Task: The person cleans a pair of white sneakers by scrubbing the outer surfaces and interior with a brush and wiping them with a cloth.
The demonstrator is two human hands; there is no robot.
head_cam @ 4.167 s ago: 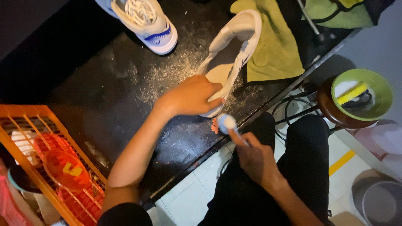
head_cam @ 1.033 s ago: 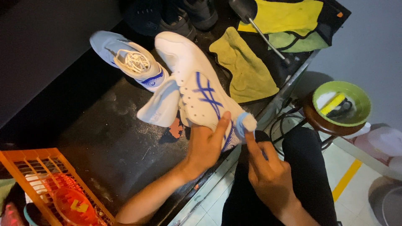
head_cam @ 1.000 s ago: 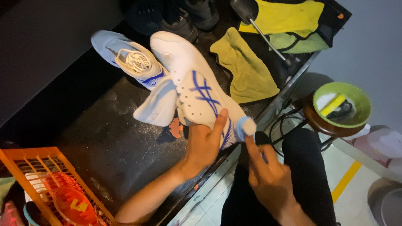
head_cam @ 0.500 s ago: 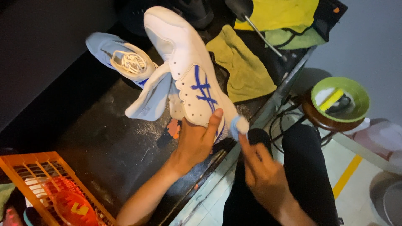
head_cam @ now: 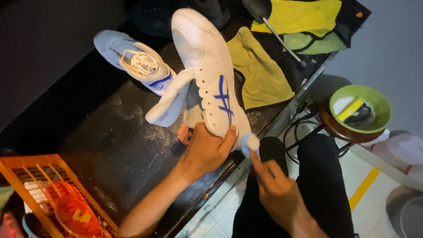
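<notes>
white shoe (head_cam: 207, 70) with blue stripes, yellow-green cloth (head_cam: 260, 75), green bowl (head_cam: 361, 110), orange rack (head_cam: 48, 194)

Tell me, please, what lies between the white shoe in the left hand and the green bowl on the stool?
In the head view, between the white shoe and the green bowl lies an olive-yellow cloth, then the dark worktop's metal edge.

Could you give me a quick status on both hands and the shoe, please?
Left hand grips white sneaker at heel, toe raised. Right hand holds small brush against heel. Second sneaker and yellow cloth on dark table, apart.
</notes>
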